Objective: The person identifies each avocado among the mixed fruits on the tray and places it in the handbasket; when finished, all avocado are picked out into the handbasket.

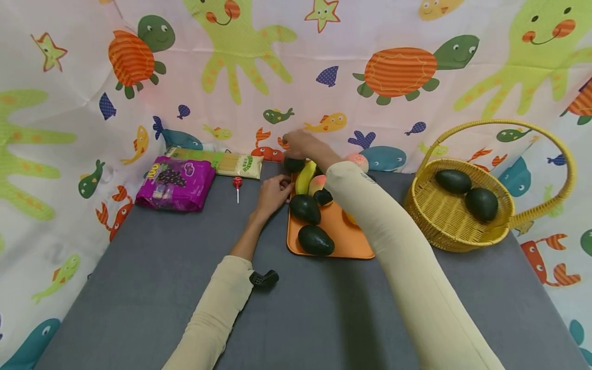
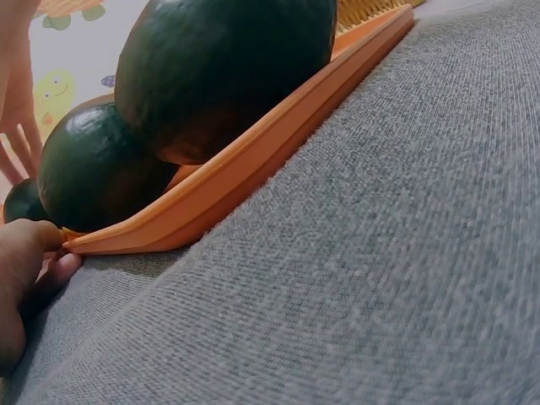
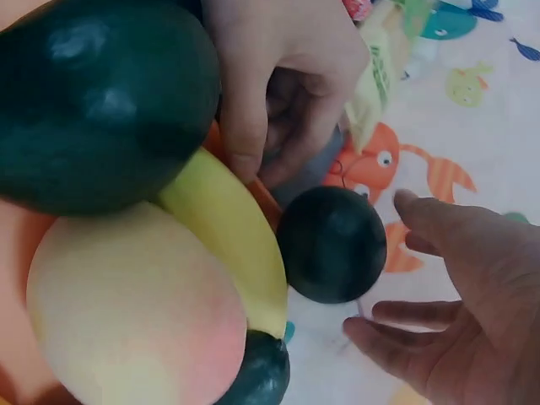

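My left hand (image 1: 272, 195) pinches the left rim of an orange tray (image 1: 344, 236), its thumb over the edge in the left wrist view. At the tray's far left corner, my right hand (image 3: 460, 295) is held with fingers spread beside a dark green avocado (image 3: 332, 245); a gap shows between them. Next to that avocado lies a banana (image 1: 303, 178), with a pale peach (image 3: 139, 312) alongside. Two larger avocados, one nearer (image 1: 316, 240) and one behind it (image 1: 305, 208), lie along the tray's left side. My right sleeve hides much of the tray's right part.
A yellow wicker basket (image 1: 427, 221) with a tall handle stands at the right, two avocados (image 1: 481, 204) inside. At the back left are a purple grape-print package (image 1: 178, 184), a long yellow-green packet (image 1: 231, 164) and a red lollipop (image 1: 238, 182). A sea-animal curtain (image 1: 287, 61) hangs behind.
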Tool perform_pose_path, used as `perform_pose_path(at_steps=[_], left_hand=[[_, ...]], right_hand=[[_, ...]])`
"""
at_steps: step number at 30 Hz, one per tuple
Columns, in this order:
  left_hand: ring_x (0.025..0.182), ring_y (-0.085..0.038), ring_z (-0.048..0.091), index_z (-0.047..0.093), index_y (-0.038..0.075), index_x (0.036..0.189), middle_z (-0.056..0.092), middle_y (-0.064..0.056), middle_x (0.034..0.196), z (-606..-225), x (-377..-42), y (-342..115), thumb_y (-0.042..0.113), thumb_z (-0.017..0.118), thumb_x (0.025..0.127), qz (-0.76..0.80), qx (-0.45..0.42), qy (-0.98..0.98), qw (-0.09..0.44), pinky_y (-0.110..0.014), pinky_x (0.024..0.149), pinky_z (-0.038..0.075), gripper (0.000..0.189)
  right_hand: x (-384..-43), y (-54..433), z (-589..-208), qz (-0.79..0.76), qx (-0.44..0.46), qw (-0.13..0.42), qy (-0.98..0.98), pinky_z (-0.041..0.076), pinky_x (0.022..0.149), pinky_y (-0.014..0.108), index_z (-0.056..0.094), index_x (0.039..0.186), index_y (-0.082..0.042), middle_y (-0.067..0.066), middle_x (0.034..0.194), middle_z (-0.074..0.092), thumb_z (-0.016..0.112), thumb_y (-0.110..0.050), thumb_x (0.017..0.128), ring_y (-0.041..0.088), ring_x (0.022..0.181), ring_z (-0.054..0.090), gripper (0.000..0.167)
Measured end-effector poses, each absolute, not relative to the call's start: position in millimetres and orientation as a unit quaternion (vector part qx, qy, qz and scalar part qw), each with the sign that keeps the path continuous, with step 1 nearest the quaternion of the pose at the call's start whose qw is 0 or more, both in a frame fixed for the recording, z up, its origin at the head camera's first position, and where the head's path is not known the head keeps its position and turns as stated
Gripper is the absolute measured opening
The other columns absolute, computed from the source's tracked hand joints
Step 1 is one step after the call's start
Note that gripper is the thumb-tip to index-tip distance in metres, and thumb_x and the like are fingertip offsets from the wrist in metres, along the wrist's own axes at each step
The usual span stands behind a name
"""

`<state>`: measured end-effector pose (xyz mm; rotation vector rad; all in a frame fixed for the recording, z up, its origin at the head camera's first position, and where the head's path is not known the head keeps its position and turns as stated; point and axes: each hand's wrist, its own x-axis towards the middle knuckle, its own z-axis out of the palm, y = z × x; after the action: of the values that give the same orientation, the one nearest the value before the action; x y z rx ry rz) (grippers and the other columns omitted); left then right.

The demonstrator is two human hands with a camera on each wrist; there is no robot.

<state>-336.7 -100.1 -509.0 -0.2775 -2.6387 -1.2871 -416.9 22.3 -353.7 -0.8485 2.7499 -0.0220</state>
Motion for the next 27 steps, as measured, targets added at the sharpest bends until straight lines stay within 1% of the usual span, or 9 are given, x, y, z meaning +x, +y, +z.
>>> perform_pose_path(at_steps=[3,6,10,14,16,18,21,23,27], left_hand=[[0.072,-0.024,0.076,0.075,0.003,0.119,0.078,-0.015,0.097,-509.3,-337.2,-98.5,0.022,0.068,0.102,-0.435,-0.097,-0.89,0.097,-0.041,0.078,0.061,0.027],[0.067,-0.022,0.075,0.075,0.004,0.118,0.078,-0.015,0.096,-510.2,-337.8,-98.5,0.022,0.067,0.102,-0.44,-0.096,-0.888,0.095,-0.037,0.071,0.062,0.026],[0.064,-0.021,0.075,0.075,0.004,0.117,0.077,-0.014,0.094,-511.1,-338.3,-99.6,0.022,0.067,0.102,-0.445,-0.093,-0.886,0.09,-0.034,0.067,0.061,0.025],[0.064,-0.019,0.074,0.075,0.005,0.118,0.077,-0.014,0.094,-511.2,-338.6,-99.9,0.023,0.067,0.102,-0.441,-0.093,-0.888,0.09,-0.034,0.07,0.06,0.026],[0.064,-0.02,0.074,0.075,0.005,0.119,0.077,-0.014,0.095,-511.0,-338.7,-99.7,0.024,0.067,0.102,-0.442,-0.093,-0.888,0.089,-0.035,0.071,0.061,0.026],[0.065,-0.022,0.074,0.075,0.004,0.119,0.077,-0.014,0.095,-510.8,-338.8,-99.7,0.024,0.067,0.102,-0.445,-0.094,-0.886,0.089,-0.037,0.072,0.061,0.027],[0.071,-0.024,0.075,0.074,0.004,0.12,0.078,-0.015,0.098,-510.8,-339.1,-100.3,0.023,0.067,0.102,-0.448,-0.094,-0.885,0.089,-0.039,0.073,0.062,0.027],[0.073,-0.025,0.075,0.074,0.004,0.121,0.078,-0.016,0.1,-510.9,-339.1,-99.5,0.023,0.067,0.103,-0.447,-0.093,-0.885,0.087,-0.039,0.074,0.063,0.028],[0.072,-0.026,0.075,0.074,0.003,0.122,0.078,-0.018,0.102,-510.7,-339.1,-99.5,0.023,0.067,0.103,-0.452,-0.096,-0.882,0.088,-0.038,0.07,0.063,0.029]], right_hand=[[-413.8,19.4,-357.0,0.018,-0.288,0.145,0.946,0.054,0.106,0.041,0.058,0.145,-0.004,0.015,0.144,0.063,0.063,-0.032,0.105,0.031,0.122,0.065,0.049],[-411.8,17.7,-361.4,0.016,-0.283,0.161,0.945,0.054,0.092,0.034,0.064,0.137,-0.004,0.014,0.13,0.067,0.062,-0.032,0.105,0.026,0.106,0.067,0.042],[-411.5,16.3,-365.9,0.005,-0.282,0.154,0.947,0.042,0.072,0.028,0.068,0.119,-0.003,0.008,0.098,0.059,0.063,-0.029,0.105,0.018,0.08,0.055,0.03],[-410.2,16.3,-364.1,-0.018,-0.296,0.121,0.947,0.035,0.067,0.028,0.069,0.109,-0.001,0.005,0.084,0.048,0.065,-0.023,0.103,0.016,0.071,0.045,0.023],[-408.1,17.2,-359.5,-0.035,-0.307,0.102,0.946,0.042,0.072,0.029,0.07,0.111,0.0,0.008,0.089,0.057,0.065,-0.02,0.102,0.02,0.079,0.05,0.023],[-405.0,18.8,-352.4,-0.055,-0.31,0.094,0.944,0.05,0.085,0.034,0.07,0.121,0.001,0.013,0.106,0.066,0.065,-0.02,0.101,0.026,0.096,0.056,0.03],[-399.3,21.5,-340.0,-0.077,-0.312,0.083,0.943,0.051,0.104,0.044,0.066,0.133,-0.002,0.017,0.133,0.065,0.065,-0.024,0.099,0.033,0.122,0.053,0.04],[-394.5,25.3,-331.3,-0.092,-0.309,0.08,0.943,0.051,0.106,0.046,0.064,0.137,-0.003,0.018,0.136,0.062,0.065,-0.026,0.098,0.034,0.126,0.051,0.045],[-381.5,34.1,-315.1,-0.115,-0.31,0.058,0.942,0.052,0.1,0.046,0.062,0.139,-0.005,0.02,0.135,0.06,0.066,-0.028,0.096,0.034,0.121,0.05,0.049]])
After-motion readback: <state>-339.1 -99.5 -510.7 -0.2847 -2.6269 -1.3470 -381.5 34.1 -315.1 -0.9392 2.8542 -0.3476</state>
